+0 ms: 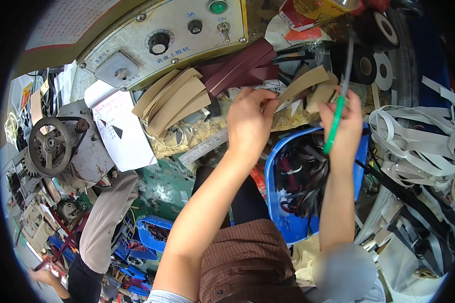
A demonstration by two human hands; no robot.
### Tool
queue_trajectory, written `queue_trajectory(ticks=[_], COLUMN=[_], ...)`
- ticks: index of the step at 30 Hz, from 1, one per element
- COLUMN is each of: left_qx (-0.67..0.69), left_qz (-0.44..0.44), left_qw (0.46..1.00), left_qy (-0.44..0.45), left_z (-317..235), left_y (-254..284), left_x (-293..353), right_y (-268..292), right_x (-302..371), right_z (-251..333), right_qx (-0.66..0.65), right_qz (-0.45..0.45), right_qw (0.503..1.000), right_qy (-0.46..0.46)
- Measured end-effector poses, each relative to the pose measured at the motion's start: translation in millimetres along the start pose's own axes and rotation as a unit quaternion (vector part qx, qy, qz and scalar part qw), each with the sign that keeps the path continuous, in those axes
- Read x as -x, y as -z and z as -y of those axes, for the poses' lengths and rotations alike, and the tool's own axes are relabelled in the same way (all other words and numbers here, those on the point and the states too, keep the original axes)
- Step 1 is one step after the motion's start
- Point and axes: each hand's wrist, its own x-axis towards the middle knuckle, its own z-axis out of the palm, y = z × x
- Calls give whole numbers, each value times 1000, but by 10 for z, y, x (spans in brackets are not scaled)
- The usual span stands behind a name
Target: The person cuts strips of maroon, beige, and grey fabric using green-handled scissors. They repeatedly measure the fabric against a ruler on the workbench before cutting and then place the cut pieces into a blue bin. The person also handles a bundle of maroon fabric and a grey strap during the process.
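My left hand (250, 121) is closed in a pinch at the near end of a curved beige strip (304, 83), which tilts up to the right above the bench edge. In my right hand (346, 121) is a slim tool (336, 123) with a green handle and a long grey blade-like shaft pointing away from me; its exact kind is unclear. Beside the right fingertips is another beige piece (320, 95), partly hidden. A stack of beige strips (174, 101) lies left of my left hand, with dark maroon strips (242, 65) behind it.
A control box (182, 20) with knobs and switch stands at the back. Below my hands hangs a blue bin (273, 187) of dark scraps. A steel ruler (203, 148) lies left, near a notepad (124, 141) and a handwheel machine (50, 146). White straps (414, 146) heap at right; another person's arm (108, 222) is lower left.
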Motion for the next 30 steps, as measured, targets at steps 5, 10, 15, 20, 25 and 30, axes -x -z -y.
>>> queue_trajectory(ticks=[5,10,15,20,25,30], left_qx=[242,442,403,-120,-30,-96], left_qz=[82,133,138,-42,47,31], left_qw=[961,887,903,991,998,986], left_qy=[105,36,65,-29,2,136], left_z=[-209,-715,-851,-375,-33,734], left_y=[145,133,132,149,798,1467], left_x=[-60,-18,-5,253,1005,2087], right_y=[486,674,491,350,120,-75], right_x=[419,1019,1427,1583,1553,1404], right_z=[257,-17,-220,-101,42,314], right_qx=[-44,-60,-165,-171,-168,-113], right_qz=[38,99,81,171,201,447], right_qw=[998,992,980,964,964,883], right_qy=[-16,-57,-75,-109,-51,-90])
